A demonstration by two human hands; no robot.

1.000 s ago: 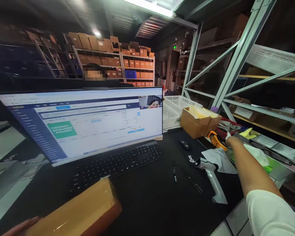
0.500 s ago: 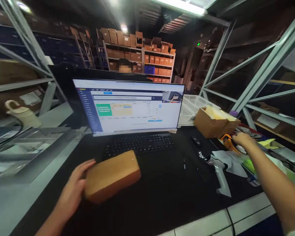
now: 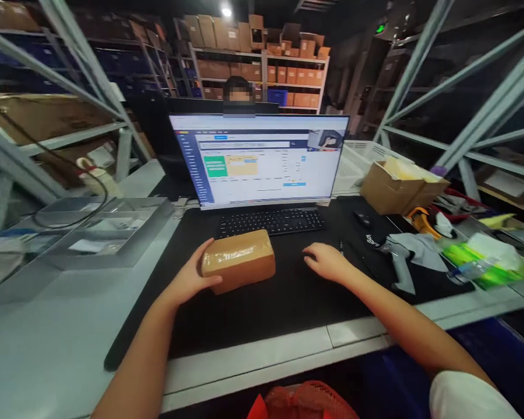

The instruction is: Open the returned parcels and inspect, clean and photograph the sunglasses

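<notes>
In the head view, the left hand (image 3: 195, 278) cups the near left end of a small brown tape-wrapped cardboard parcel (image 3: 239, 260), which lies at frame centre on the black desk mat (image 3: 262, 302) just before the black keyboard (image 3: 272, 220). The right hand (image 3: 327, 262) rests on the mat right of the parcel, fingers loosely curled and holding nothing. The step looks like steadying the parcel for handling; the grey handheld barcode scanner (image 3: 399, 262), centre right, lies within the right hand's reach. The pale worktop (image 3: 48, 326) carries a lit monitor (image 3: 262, 160); metal shelving with cartons fills the dim room behind.
</notes>
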